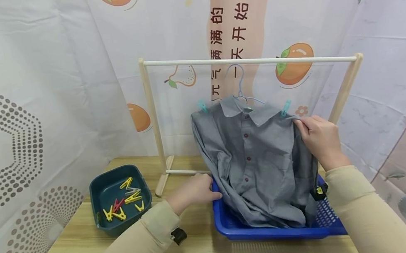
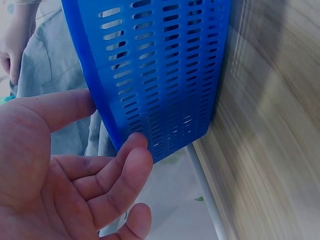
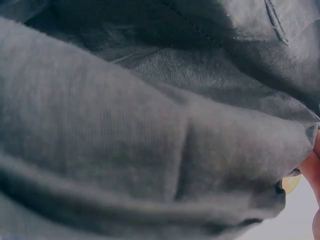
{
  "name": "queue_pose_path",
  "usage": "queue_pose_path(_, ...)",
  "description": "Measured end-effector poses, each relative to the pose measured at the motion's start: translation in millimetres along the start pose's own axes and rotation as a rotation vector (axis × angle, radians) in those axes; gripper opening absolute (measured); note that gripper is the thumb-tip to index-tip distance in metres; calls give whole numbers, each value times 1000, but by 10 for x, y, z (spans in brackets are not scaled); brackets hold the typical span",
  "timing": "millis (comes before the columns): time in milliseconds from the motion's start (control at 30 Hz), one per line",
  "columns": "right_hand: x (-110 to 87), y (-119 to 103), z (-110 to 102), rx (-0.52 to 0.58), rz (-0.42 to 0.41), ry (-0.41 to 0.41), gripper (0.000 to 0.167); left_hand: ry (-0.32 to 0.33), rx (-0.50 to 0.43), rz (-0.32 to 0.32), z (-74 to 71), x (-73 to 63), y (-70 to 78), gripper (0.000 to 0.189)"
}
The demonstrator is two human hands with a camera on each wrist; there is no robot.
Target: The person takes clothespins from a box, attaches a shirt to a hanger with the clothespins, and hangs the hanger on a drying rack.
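Note:
A grey button-up shirt (image 1: 266, 152) hangs on a light blue wire hanger (image 1: 240, 82), its lower part lying in a blue plastic basket (image 1: 272, 235). Teal clothespins clip both shoulders, one at the left (image 1: 202, 106) and one at the right (image 1: 285, 108). Beside the right clothespin, my right hand (image 1: 319, 140) pinches the shirt's shoulder cloth. Grey folds of the shirt (image 3: 150, 125) fill most of the right wrist view. My left hand (image 1: 195, 190) holds the basket's left rim, thumb inside and bent fingers (image 2: 115, 180) against the slotted outer wall.
A rack with a white rod (image 1: 188, 63) and wooden posts (image 1: 153, 119) stands behind the basket. Left of it, a dark green bin (image 1: 95, 189) holds several yellow, red and grey clothespins. Printed curtains (image 1: 175, 12) surround the wooden table (image 1: 70, 250).

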State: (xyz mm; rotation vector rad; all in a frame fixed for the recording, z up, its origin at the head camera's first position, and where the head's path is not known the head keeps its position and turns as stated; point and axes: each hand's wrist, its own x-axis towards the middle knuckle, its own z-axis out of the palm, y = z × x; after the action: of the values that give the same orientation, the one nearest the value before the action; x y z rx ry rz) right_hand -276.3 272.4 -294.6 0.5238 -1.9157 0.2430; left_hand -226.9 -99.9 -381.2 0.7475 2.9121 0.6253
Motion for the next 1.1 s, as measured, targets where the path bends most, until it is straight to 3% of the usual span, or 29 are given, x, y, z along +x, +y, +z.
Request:
queue_pose_path(400, 74, -30, 75, 22, 24, 25, 24, 5, 39, -11, 4, -3, 99, 46)
queue_pose_path(700, 126, -29, 72, 2, 55, 12, 49, 16, 29, -4, 33, 11, 100, 47)
queue_pose_path(1100, 109, 44, 39, -15, 61, -4, 48, 12, 32, -21, 33, 15, 109, 48)
